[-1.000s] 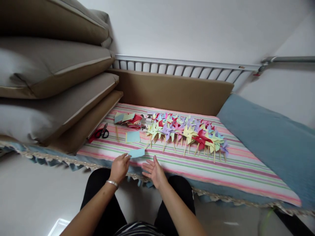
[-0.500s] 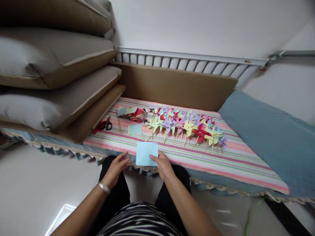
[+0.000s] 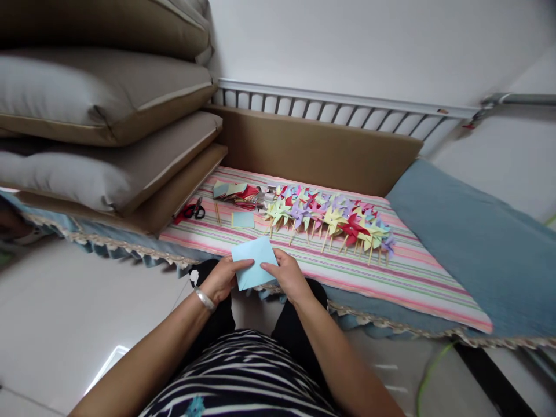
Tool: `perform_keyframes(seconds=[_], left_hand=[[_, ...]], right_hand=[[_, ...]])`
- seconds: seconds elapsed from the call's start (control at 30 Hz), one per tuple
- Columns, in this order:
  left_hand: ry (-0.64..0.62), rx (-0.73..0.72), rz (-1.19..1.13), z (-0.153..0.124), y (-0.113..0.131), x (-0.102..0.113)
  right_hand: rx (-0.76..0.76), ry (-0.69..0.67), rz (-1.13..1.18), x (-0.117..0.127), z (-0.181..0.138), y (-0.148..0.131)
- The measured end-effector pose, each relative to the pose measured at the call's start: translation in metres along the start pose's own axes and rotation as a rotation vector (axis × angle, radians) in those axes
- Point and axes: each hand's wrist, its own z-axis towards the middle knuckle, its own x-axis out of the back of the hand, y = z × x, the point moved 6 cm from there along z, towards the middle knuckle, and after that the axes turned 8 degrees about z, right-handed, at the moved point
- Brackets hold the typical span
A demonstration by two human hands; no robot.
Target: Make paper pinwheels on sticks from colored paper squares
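A square sheet of light blue paper point(image 3: 255, 255) is held between both hands, tilted a little, over my lap at the near edge of the striped cloth. My left hand point(image 3: 223, 278) grips its left side, thumb on top. On the right side my right hand point(image 3: 287, 273) pinches it, also thumb uppermost. The fingers beneath the sheet are hidden. Just beyond lie more paper squares point(image 3: 242, 219), two thin sticks point(image 3: 218, 213) and red-and-black scissors point(image 3: 191, 212). Rows of finished colourful paper pinwheels point(image 3: 332, 220) on sticks lie to the right.
A pile of coloured paper point(image 3: 243, 196) rests behind the loose squares. Large stacked cushions point(image 3: 143, 156) rise at the left, and a brown padded board point(image 3: 313, 147) leans along the wall. Blue fabric point(image 3: 482, 249) covers the seat's right end.
My left hand has moved right and taken hold of the blue paper's left side; before, it was apart from it. The sheet has turned slightly and the view has shifted.
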Motion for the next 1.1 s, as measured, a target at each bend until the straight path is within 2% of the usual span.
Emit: perform_keyframes(seconds=[0.03, 0.1, 0.2, 0.3, 0.43, 0.57, 0.7, 0.9, 1.1], left_hand=[[0.006, 0.005, -0.006, 0.0, 0.0, 0.0], [0.031, 0.008, -0.024, 0.001, -0.001, 0.001], [0.095, -0.018, -0.066, 0.006, -0.001, 0.002], [0.124, -0.062, -0.112, 0.011, -0.003, -0.002], [0.117, -0.097, -0.185, 0.013, -0.006, -0.007], [0.149, -0.126, -0.229, 0.009, -0.007, -0.007], [0.162, -0.148, -0.234, 0.003, -0.009, -0.01], [0.212, -0.173, -0.187, -0.004, -0.011, -0.012], [0.19, -0.194, -0.121, -0.012, -0.007, -0.016]], right_hand=[[0.017, 0.008, -0.021, 0.003, 0.0, -0.002], [0.126, 0.11, -0.136, 0.014, -0.004, -0.013], [0.454, 0.265, -0.435, 0.02, -0.024, -0.042], [0.721, 0.171, -0.657, -0.002, -0.048, -0.058], [0.859, 0.026, -0.82, -0.029, -0.065, -0.049], [0.879, 0.002, -0.9, -0.036, -0.067, -0.033], [0.851, 0.008, -0.869, -0.036, -0.064, -0.029], [0.707, 0.054, -0.67, -0.029, -0.056, -0.036], [0.573, 0.109, -0.568, -0.018, -0.049, -0.037]])
